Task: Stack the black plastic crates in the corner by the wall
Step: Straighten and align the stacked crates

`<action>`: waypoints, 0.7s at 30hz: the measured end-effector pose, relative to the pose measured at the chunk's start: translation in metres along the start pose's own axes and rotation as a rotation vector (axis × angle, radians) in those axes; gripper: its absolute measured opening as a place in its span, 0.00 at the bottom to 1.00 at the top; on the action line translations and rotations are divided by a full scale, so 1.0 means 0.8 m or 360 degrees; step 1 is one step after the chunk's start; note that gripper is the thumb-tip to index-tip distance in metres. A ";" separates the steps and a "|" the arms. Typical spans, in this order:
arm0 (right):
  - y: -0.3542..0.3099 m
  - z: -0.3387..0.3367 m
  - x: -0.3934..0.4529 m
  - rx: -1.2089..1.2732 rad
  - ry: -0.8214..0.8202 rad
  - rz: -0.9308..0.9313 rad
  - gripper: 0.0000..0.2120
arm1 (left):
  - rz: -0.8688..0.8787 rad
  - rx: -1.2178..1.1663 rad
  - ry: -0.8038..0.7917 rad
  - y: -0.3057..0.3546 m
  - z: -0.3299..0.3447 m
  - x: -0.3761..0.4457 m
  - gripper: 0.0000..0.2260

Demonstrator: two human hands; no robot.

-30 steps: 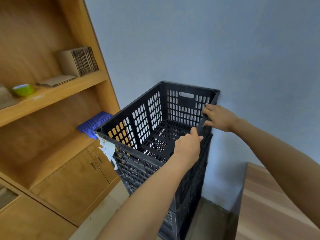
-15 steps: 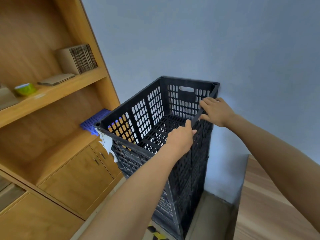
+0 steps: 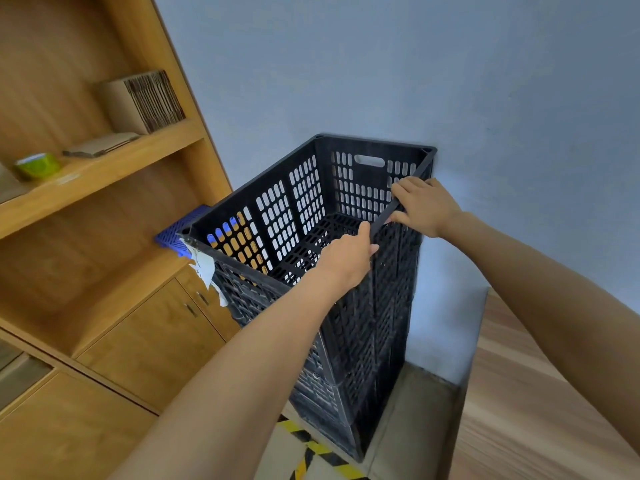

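Top crate (image 3: 301, 209) empty, on stack | left hand (image 3: 346, 259), right hand (image 3: 424, 207) fingers gripping rim

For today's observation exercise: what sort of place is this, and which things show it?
Probably an office storeroom or workroom: stacked crates against a wall, a shelf unit holding cardboard, and hazard tape on the floor.

Both forearms show bare, seemingly sleeveless; no rings or watch.

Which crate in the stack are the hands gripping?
The top crate: left hand and right hand grip its near-right rim; the lower crates sit untouched beneath.
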State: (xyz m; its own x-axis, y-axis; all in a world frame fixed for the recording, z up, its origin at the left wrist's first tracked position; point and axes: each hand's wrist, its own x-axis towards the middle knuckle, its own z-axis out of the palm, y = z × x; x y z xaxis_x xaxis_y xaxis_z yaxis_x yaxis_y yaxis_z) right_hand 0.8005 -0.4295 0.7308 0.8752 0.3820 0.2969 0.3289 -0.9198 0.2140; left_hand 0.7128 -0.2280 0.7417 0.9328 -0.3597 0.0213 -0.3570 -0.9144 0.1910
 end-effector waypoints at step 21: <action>-0.128 -0.051 -0.088 0.0021 -0.0031 0.0471 0.40 | 0.0390 -0.0007 -0.0200 -0.082 -0.016 -0.089 0.10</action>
State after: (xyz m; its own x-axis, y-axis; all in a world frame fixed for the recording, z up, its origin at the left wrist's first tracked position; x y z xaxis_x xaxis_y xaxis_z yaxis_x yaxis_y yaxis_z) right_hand 0.6909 -0.3584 0.7263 0.9403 0.0950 0.3269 0.0625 -0.9921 0.1087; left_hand 0.6703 -0.1400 0.7405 0.8053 -0.5904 -0.0546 -0.5706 -0.7967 0.1994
